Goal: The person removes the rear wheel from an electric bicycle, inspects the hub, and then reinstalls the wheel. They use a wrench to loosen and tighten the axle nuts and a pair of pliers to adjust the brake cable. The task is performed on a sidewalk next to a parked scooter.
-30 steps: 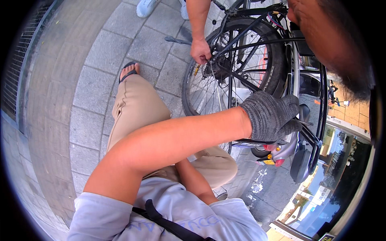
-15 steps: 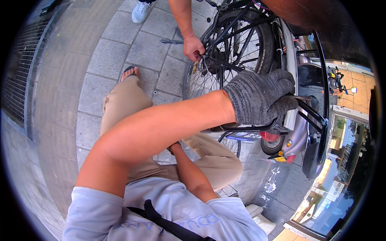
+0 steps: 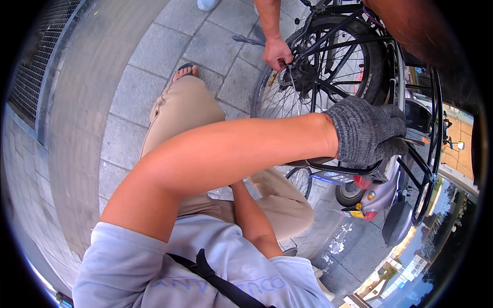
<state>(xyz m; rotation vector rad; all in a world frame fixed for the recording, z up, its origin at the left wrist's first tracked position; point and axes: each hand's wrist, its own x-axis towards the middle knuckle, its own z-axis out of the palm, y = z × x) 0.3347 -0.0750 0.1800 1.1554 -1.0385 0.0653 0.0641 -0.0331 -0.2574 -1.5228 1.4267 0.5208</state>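
Note:
My left hand [image 3: 365, 132] wears a grey knitted glove and is closed round the rear rack [image 3: 400, 77] of a black bicycle. Its forearm crosses the picture from the left. My right forearm [image 3: 252, 215] passes under my left arm, which hides my right hand. Beyond my glove is the bicycle's spoked rear wheel [image 3: 336, 77], with black struts around it. At the hub [image 3: 305, 76], another person's bare hand [image 3: 278, 54] pinches something small that I cannot make out. A thin metal rod or cable [image 3: 294, 90] runs down from those fingers.
A silvery scooter [image 3: 384, 191] stands to the right, by a glass shopfront [image 3: 411, 262]. A blue-and-white plate [image 3: 333, 177] and a red rear light [image 3: 362, 181] sit below the rack. A metal grating [image 3: 43, 56] lies far left beside grey paving [image 3: 149, 43].
The view has shifted, so the bicycle and hands appear farther right. My gloved left hand keeps its hold on the rack. The other person's hand stays at the hub.

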